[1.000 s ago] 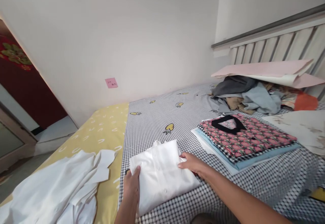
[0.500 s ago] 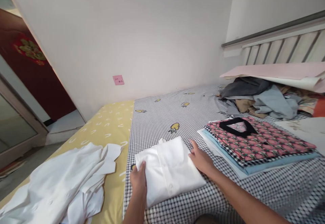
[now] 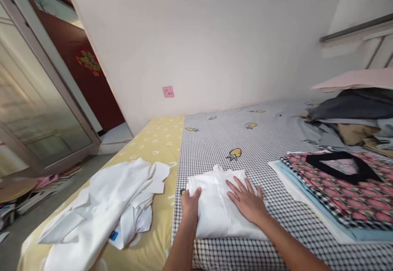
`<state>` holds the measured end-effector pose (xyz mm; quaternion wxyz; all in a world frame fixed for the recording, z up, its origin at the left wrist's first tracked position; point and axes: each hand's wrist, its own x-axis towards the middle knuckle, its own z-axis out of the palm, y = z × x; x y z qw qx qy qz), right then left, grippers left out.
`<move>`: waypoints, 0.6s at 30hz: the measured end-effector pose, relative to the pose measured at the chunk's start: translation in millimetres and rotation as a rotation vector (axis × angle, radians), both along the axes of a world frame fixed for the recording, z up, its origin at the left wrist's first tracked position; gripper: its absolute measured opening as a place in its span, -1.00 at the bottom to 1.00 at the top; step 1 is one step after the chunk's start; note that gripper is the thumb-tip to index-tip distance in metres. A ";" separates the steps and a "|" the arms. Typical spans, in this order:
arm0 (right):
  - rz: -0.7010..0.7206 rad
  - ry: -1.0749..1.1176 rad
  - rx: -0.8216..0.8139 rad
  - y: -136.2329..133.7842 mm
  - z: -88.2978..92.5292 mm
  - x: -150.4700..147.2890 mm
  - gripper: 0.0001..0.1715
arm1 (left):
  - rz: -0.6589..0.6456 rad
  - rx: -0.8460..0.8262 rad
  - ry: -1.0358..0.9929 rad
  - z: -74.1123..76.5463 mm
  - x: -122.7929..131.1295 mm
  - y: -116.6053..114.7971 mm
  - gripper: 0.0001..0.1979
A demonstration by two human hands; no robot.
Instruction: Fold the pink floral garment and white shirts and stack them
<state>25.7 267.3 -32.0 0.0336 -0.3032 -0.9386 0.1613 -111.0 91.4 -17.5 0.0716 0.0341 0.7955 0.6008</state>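
Observation:
A folded white shirt lies on the checked bed sheet in front of me, its button strip running down the middle. My left hand grips its left edge, thumb on top and the other fingers mostly hidden at the side. On the right part of the shirt, my right hand rests flat with its fingers spread. Over to the left, a loose, crumpled pile of white shirts lies on the yellow cover. To the right is a stack of folded clothes, topped by a pink patterned garment with a black collar.
A yellow cover adjoins the checked sheet on the bed. Rumpled clothes with a pink board over them are at the back right. The wall bounds the far side; a glass door stands left.
My right hand has moved from the shirt's right edge onto its top and spread flat. My left hand stays at the left edge. The view has turned left.

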 end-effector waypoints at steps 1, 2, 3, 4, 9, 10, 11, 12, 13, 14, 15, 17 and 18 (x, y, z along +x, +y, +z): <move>0.003 -0.009 -0.002 0.8 -0.7 0.6 -0.34 | 0.005 -0.015 0.005 -0.2 0.5 0.9 -0.74; 0.002 -0.022 0.003 0.9 -0.5 1.1 -0.34 | 0.011 -0.036 0.008 -0.2 0.6 1.3 -0.71; -0.002 -0.037 0.014 0.3 0.2 1.5 -0.33 | 0.019 -0.061 0.014 0.1 0.3 0.7 -0.69; -0.008 -0.054 0.028 -0.6 0.9 1.6 -0.33 | 0.026 -0.093 0.020 0.9 -0.7 -1.2 -0.67; -0.013 -0.073 0.092 -4.3 -1.5 1.2 -0.32 | 0.065 -0.339 0.073 19.4 -11.3 -28.6 -0.72; -0.010 -0.066 0.100 -4.2 -3.1 0.8 -0.32 | 0.073 -0.398 0.088 27.4 -12.2 -34.2 -0.72; -0.008 -0.057 0.107 -4.0 -4.8 0.4 -0.33 | 0.079 -0.452 0.113 37.0 -11.5 -37.9 -0.71; -0.007 -0.049 0.113 -3.6 -6.4 -0.1 -0.33 | 0.080 -0.498 0.151 47.7 -8.8 -38.8 -0.67; -0.008 -0.038 0.117 -3.3 -8.0 -0.6 -0.34 | 0.077 -0.530 0.198 58.9 -3.8 -36.6 -0.63; -0.008 -0.025 0.123 -3.0 -9.4 -1.0 -0.35 | 0.066 -0.561 0.269 69.7 3.5 -31.2 -0.60; -0.009 -0.007 0.132 -2.9 -10.7 -1.2 -0.36 | 0.041 -0.598 0.371 79.0 12.7 -23.0 -0.57; -0.008 0.037 0.157 -3.1 -13.3 -1.1 -0.38 | -0.058 -0.681 0.645 88.3 34.5 -2.0 -0.54; -0.005 0.065 0.175 -3.5 -14.5 -1.1 -0.39 | -0.137 -0.717 0.789 86.6 45.5 8.6 -0.53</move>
